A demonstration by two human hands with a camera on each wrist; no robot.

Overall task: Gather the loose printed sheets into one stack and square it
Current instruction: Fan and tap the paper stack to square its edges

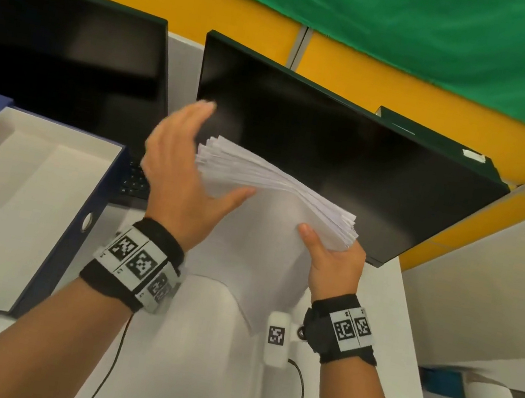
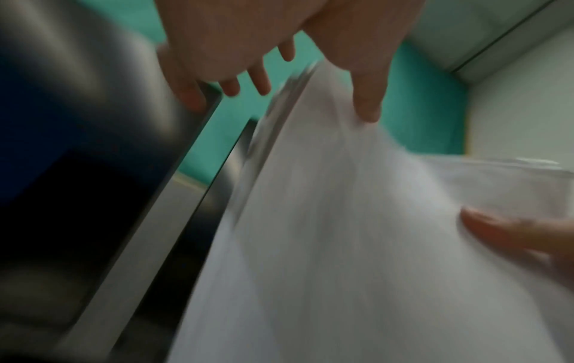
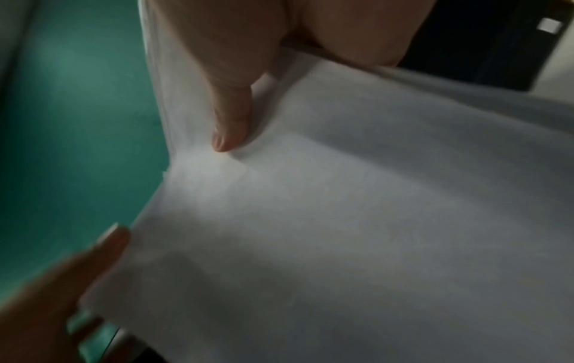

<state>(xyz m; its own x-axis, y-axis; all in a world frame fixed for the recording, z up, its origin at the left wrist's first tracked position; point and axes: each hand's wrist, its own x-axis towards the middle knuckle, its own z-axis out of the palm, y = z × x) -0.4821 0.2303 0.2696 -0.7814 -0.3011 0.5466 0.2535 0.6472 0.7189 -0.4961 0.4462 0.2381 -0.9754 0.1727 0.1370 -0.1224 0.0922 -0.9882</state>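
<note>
Holding the paper stack (image 1: 273, 207) up off the desk (image 1: 213, 357), in front of the right monitor (image 1: 348, 157). Right hand (image 1: 335, 263) grasps its right edge, thumb on the near face, remaining fingers hidden behind. Left hand (image 1: 186, 168) is spread flat at the left edge, thumb touching the near sheet. Top edges fan out unevenly. Open blue box file (image 1: 26, 211) sits left on the desk.

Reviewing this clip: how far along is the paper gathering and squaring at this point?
Gathering looks done: the white printed sheets are one bundle, lifted above the white desk. In hand: the right hand grips the right corner, while the left hand lies open against the left edge. Left: squaring, since the far edges are fanned and uneven.
</note>
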